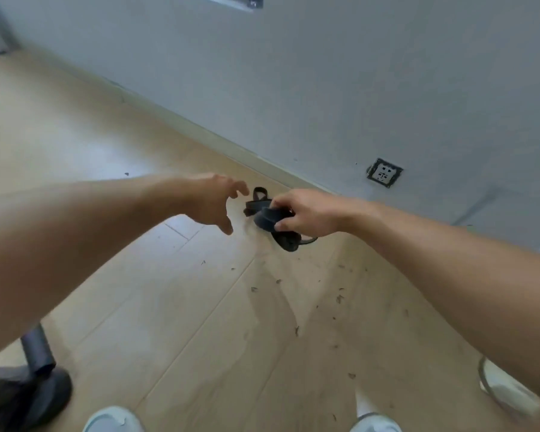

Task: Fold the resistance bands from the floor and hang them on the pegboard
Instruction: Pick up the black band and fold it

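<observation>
A bunched black resistance band [270, 217] hangs just above the wooden floor near the wall. My right hand [306, 213] grips it from the right, fingers and thumb curled round the bundle, with loops sticking out above and below. My left hand [214, 202] hovers just left of the band with fingers spread and slightly bent, holding nothing and a small gap away from the band. The pegboard is not in view.
A grey wall [325, 73] with a socket [384, 172] runs diagonally behind the band. A black stand base [28, 391] sits at lower left. My white shoes [113, 420] show at the bottom. Small debris [339, 299] dots the wooden floor [169, 307].
</observation>
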Tool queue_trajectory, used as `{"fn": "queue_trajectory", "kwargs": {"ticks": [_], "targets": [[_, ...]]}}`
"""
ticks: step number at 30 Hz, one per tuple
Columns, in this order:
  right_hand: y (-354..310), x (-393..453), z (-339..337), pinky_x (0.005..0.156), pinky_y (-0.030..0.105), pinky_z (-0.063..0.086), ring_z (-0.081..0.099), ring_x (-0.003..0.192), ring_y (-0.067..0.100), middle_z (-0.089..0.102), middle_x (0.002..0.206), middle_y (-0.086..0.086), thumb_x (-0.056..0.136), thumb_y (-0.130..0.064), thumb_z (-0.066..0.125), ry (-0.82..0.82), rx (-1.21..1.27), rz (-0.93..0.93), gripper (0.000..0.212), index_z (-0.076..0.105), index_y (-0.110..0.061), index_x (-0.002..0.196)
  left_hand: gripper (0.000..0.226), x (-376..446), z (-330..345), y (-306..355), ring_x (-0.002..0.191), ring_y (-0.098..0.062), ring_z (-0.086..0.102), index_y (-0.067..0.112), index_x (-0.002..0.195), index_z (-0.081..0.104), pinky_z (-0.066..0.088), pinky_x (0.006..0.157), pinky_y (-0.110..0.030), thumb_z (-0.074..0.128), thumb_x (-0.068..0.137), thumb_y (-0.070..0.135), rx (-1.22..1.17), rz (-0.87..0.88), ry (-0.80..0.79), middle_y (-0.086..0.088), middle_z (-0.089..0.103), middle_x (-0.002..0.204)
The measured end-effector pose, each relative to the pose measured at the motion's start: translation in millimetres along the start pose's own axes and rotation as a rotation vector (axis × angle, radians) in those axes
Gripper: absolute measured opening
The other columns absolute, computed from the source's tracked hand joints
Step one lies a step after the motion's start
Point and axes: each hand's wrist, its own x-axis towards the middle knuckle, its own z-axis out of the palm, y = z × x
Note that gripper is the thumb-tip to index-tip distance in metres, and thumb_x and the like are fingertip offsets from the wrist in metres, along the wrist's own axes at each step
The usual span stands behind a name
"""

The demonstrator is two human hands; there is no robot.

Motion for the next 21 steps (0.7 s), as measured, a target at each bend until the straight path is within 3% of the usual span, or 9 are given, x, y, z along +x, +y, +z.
{"fn": "queue_trajectory", "kwargs": {"ticks": [5, 8, 11, 16, 18, 21], "targets": [[-44, -58, -66, 0.073, 0.027, 0.048, 0.062, 0.086, 0.010, 0.067, 0.096, -0.006, 0.101, -0.025, 0.065, 0.158, 0.083, -0.157, 0.007, 0.066, -0.026, 0.108, 0.109, -47, -24, 15, 0.138, -0.022, 0.045, 0.027, 0.154, 0.032, 0.037, 0.113, -0.036, 0.093, 0.064, 0.042, -0.088, 0.049, 0.049, 0.003, 0.045, 0.153], [-60, -86, -86, 0.076, 0.023, 0.054, 0.068, 0.085, 0.009, 0.073, 0.095, -0.003, 0.101, -0.016, 0.066, 0.190, 0.299, -0.244, 0.009, 0.068, -0.022, 0.108, 0.085, -68, -23, 28, 0.132, -0.015, 0.047, 0.033, 0.139, 0.051, 0.038, 0.113, -0.037, 0.091, 0.065, 0.048, -0.304, 0.087, 0.064, 0.014, 0.053, 0.138], [-65, -97, -87, 0.074, 0.022, 0.054, 0.066, 0.078, 0.008, 0.072, 0.088, -0.003, 0.101, -0.007, 0.064, 0.175, 0.517, -0.281, 0.012, 0.069, -0.017, 0.107, 0.049, -77, -7, 35, 0.118, -0.018, 0.057, 0.023, 0.115, 0.065, 0.046, 0.108, -0.042, 0.088, 0.074, 0.036, -0.574, 0.076, 0.130, 0.007, 0.064, 0.119], [-59, -92, -70, 0.073, 0.027, 0.053, 0.061, 0.071, 0.013, 0.068, 0.086, 0.004, 0.102, -0.008, 0.061, 0.257, 0.827, -0.201, 0.019, 0.066, 0.000, 0.118, 0.018, -83, 17, 38, 0.102, -0.038, 0.073, 0.009, 0.116, 0.053, 0.050, 0.105, -0.053, 0.058, 0.100, 0.012, -1.194, 0.039, -0.036, -0.018, 0.075, 0.111], [-54, -87, -61, 0.071, 0.029, 0.050, 0.060, 0.066, 0.013, 0.068, 0.081, 0.002, 0.102, -0.009, 0.061, 0.296, 1.012, -0.134, 0.013, 0.066, -0.005, 0.113, 0.024, -79, 25, 34, 0.104, -0.037, 0.073, 0.008, 0.123, 0.048, 0.050, 0.105, -0.053, 0.056, 0.100, 0.012, -1.266, -0.013, 0.003, -0.018, 0.075, 0.111], [-53, -78, -48, 0.071, 0.029, 0.047, 0.058, 0.062, 0.013, 0.067, 0.089, 0.007, 0.101, -0.014, 0.062, 0.258, 1.173, -0.068, 0.009, 0.066, -0.010, 0.109, 0.053, -71, 38, 28, 0.108, -0.024, 0.071, 0.018, 0.130, 0.049, 0.056, 0.097, -0.050, 0.078, 0.085, 0.021, -1.185, -0.071, 0.121, -0.007, 0.071, 0.118]]}}
